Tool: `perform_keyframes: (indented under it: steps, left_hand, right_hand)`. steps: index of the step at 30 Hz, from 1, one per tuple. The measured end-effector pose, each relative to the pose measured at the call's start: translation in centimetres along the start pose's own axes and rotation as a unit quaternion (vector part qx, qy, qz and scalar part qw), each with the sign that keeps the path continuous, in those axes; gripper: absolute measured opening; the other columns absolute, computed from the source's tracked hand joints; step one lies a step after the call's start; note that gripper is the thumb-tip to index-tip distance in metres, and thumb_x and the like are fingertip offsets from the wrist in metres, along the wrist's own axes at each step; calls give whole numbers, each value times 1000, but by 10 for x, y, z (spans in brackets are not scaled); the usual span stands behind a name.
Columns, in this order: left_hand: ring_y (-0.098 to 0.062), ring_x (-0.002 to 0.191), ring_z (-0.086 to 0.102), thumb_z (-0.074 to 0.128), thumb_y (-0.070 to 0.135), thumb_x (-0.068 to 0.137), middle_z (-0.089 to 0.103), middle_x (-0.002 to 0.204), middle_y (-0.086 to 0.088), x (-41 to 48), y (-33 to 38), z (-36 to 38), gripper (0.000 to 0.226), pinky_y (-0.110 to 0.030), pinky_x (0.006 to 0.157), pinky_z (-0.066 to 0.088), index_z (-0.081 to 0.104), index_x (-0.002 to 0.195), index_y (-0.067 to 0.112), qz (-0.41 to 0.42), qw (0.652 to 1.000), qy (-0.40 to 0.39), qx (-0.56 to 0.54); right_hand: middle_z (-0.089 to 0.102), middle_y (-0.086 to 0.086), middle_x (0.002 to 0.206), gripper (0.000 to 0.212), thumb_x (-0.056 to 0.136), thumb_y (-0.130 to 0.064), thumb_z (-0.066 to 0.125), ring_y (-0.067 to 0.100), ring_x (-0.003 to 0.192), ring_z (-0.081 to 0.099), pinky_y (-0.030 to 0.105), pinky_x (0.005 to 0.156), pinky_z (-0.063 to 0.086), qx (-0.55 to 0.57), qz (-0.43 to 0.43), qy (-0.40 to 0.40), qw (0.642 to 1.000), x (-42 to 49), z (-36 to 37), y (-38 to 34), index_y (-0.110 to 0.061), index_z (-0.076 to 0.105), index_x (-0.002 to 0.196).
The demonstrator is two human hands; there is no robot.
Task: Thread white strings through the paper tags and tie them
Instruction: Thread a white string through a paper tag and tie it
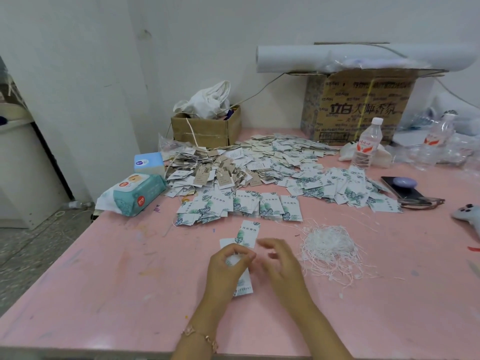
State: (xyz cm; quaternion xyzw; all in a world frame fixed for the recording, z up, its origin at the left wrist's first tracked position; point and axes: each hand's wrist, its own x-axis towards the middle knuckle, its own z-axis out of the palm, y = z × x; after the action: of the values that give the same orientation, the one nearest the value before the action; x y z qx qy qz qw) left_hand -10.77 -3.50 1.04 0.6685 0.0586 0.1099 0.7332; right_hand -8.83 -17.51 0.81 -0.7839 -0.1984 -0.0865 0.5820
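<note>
We see the left hand [228,266] near the middle of the pink table's [104,281] near edge, its fingers curled around a leaf-printed paper tag [242,284] whose lower end sticks out below the palm. A bracelet [200,336] sits on that wrist. The right hand [283,266] hovers just beside it, its fingers loosely bent and blurred; we cannot tell whether they pinch a string or hold nothing. A second tag [248,233] lies flat just beyond both hands.

A tangled bundle of white strings [328,246] lies right of the right hand. Farther in, we see overlapping rows of tags [241,206], and behind them a broad heap of tags [259,162] spreading toward the far edge. A pack of wet wipes [135,193] overhangs the left edge, with a blue tissue box [148,162] beyond it. At the far edge stand a small cardboard box [207,131] and a large printed carton [361,105]. A water bottle [366,144] stands before the carton, and a phone [401,188] lies near the right edge.
</note>
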Motion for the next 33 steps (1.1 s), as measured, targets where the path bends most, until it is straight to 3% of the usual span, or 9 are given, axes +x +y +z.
perform_keyframes:
  steps: [3, 5, 7, 10, 17, 21, 25, 28, 33]
  left_hand:
    - [-7, 69, 66, 76, 6, 80, 74, 78, -2, 0, 0, 0, 11, -15, 62, 49, 72, 72, 14, 19, 999, -10, 28]
    - [-10, 65, 67, 78, 10, 79, 73, 74, -5, 0, 0, 0, 10, -17, 59, 50, 71, 72, 12, 7, 1000, -10, 17]
    - [-16, 61, 69, 79, 13, 78, 73, 70, -11, -1, -1, 0, 12, -19, 55, 50, 68, 73, 12, -5, 1000, -12, 12]
    - [-17, 60, 68, 78, 13, 79, 72, 68, -13, -1, -1, 0, 10, -20, 56, 50, 70, 72, 14, -8, 1000, -16, 18]
    - [-15, 60, 67, 76, 13, 80, 73, 72, -9, -1, 2, 2, 7, -18, 59, 50, 75, 73, 12, -2, 999, -22, 34]
    - [-15, 57, 68, 70, 10, 85, 72, 68, -13, 0, 4, -4, 10, -21, 48, 50, 73, 76, 12, -57, 994, 68, -62]
    - [-11, 62, 69, 60, 10, 93, 71, 72, -7, 3, 7, -8, 13, -24, 51, 54, 69, 84, 8, -79, 974, 140, -159]
    - [-9, 64, 70, 54, 12, 98, 72, 74, -5, 4, 8, -10, 17, -24, 55, 56, 67, 88, 7, -85, 968, 149, -183]
    - [-12, 64, 70, 57, 13, 96, 70, 79, -11, 4, 8, -7, 15, -29, 56, 57, 68, 86, 7, -84, 970, 148, -171]
  right_hand:
    - [61, -18, 85, 17, 91, -25, 58, 1, 83, 58, 14, 74, 43, -14, 1, -89, 996, -2, 4, 3, -36, 59, 105]
    - [53, -14, 67, 15, 95, -22, 55, 1, 63, 47, 13, 60, 36, -17, 1, -59, 998, -2, 2, 6, -37, 57, 96]
    - [46, -12, 58, 17, 95, -19, 56, 2, 54, 39, 14, 54, 32, -18, 7, -13, 1000, -1, 0, 8, -34, 56, 87]
    - [45, -15, 55, 23, 92, -13, 59, 3, 51, 38, 13, 51, 30, -24, 11, 28, 999, 0, 1, 8, -28, 55, 77]
    - [57, -16, 71, 23, 92, -8, 58, 3, 58, 47, 11, 55, 34, -39, -8, 83, 996, 1, 0, 10, -27, 55, 80]
    - [45, -18, 55, 23, 89, -15, 64, 4, 49, 34, 13, 48, 27, -32, 1, 80, 996, 0, -1, 10, -28, 52, 75]
    - [55, -9, 68, 20, 91, -10, 62, 3, 59, 44, 12, 56, 33, -30, 19, 93, 995, 4, -1, 10, -18, 54, 74]
    - [57, -4, 73, 18, 91, -7, 60, 3, 65, 48, 12, 60, 36, 1, 49, 122, 991, 6, -3, 13, -13, 56, 75]
    - [52, -12, 57, 21, 91, -18, 61, 6, 57, 45, 11, 55, 36, 124, 110, 190, 968, 7, -15, 18, -15, 57, 71]
